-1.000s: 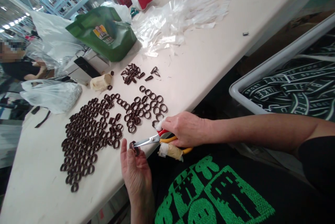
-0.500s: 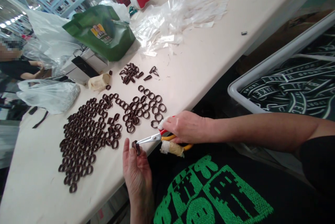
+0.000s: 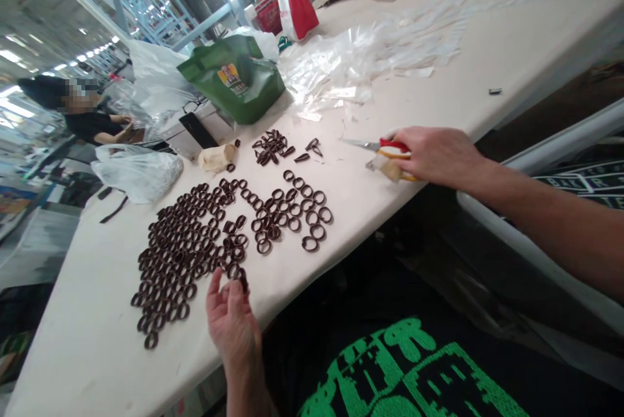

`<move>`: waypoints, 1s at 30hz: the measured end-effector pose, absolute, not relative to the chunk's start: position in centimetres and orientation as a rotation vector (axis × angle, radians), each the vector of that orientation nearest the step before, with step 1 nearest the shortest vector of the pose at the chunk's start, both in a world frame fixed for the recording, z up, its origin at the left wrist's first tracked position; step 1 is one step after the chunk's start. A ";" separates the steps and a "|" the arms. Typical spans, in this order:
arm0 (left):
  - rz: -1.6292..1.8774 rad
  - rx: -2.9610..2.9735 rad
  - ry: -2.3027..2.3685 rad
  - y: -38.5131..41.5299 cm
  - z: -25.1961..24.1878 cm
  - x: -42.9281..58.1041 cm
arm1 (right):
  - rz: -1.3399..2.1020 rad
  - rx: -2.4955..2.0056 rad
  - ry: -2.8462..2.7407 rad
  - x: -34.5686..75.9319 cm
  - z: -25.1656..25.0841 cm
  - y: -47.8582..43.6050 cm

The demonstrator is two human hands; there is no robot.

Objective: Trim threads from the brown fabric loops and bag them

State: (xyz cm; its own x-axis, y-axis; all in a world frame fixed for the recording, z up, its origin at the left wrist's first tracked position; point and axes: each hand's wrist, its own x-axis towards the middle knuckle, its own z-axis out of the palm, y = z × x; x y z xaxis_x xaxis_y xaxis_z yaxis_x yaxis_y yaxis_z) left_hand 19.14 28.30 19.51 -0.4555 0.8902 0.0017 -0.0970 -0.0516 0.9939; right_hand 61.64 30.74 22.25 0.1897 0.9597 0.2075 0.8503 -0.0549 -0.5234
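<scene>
My left hand (image 3: 234, 323) is at the front edge of the table, thumb and fingertips pinching a small dark brown loop (image 3: 242, 278) beside a large cluster of similar loops (image 3: 178, 245). The fingers partly hide the pinched loop. My right hand (image 3: 433, 154) grips scissors (image 3: 365, 143) with red and yellow handles, one wrapped in tan tape. Their blades point left over the tabletop, apart from any loop. A second group of round loops (image 3: 292, 206) lies between the hands. Behind it is a small heap of flattened brown pieces (image 3: 270, 146).
Clear plastic strips (image 3: 341, 66) cover the back of the white table (image 3: 390, 95). A green bag (image 3: 244, 89), a red bag (image 3: 296, 4) and a white plastic bag (image 3: 139, 173) stand around. At right is a bin (image 3: 480, 209) of printed straps. Another person (image 3: 82, 112) sits at far left.
My right hand has pulled the scissors away from my left hand, right and farther back over the table. My left hand has moved left with the loop, toward the large cluster. The camera view has shifted.
</scene>
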 end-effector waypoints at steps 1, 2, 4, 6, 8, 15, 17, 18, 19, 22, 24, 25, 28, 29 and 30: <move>1.654 0.995 1.527 28.9 19.2 17.6 | 0.094 -2.047 -1.696 64.0 21.7 31.7; 1.665 1.118 1.628 29.5 18.8 16.0 | -0.029 -2.129 -1.667 66.5 21.0 32.6; 1.561 1.276 1.863 30.7 17.7 12.8 | -0.114 -2.193 -1.575 71.5 19.2 34.3; 1.378 1.374 2.170 31.8 16.7 10.3 | -0.116 -2.196 -1.490 76.2 17.1 35.6; 1.300 1.384 2.291 32.6 16.1 8.9 | -0.118 -2.084 -1.465 79.9 15.3 36.5; 1.092 1.546 2.386 33.2 16.3 9.3 | -0.329 -1.699 -1.478 77.5 16.3 37.1; 1.063 1.569 2.405 33.2 16.4 9.5 | -0.239 -1.568 -1.642 71.7 17.5 36.6; 1.055 1.576 2.414 33.2 16.3 9.5 | -0.151 -1.456 -1.790 68.3 17.8 36.2; 1.051 1.581 2.422 33.2 16.2 9.5 | -0.098 -1.364 -1.918 64.8 17.9 35.8; 1.055 1.590 2.438 33.1 16.0 9.3 | 0.185 -1.080 -2.297 55.0 17.0 34.8; 1.071 1.586 2.458 32.9 15.8 9.1 | 0.294 -0.998 -2.418 50.4 16.2 34.7; 1.081 1.583 2.471 32.7 15.7 9.0 | 0.320 -0.982 -2.449 48.8 15.8 35.0; 1.117 1.600 2.520 32.1 15.8 9.0 | 0.341 -0.996 -2.492 45.8 15.3 36.6; 1.132 1.629 2.529 32.1 15.9 9.1 | 0.339 -1.004 -2.500 45.1 15.3 37.2; 1.146 1.678 2.527 32.2 16.0 9.4 | 0.332 -1.011 -2.501 44.5 15.2 37.8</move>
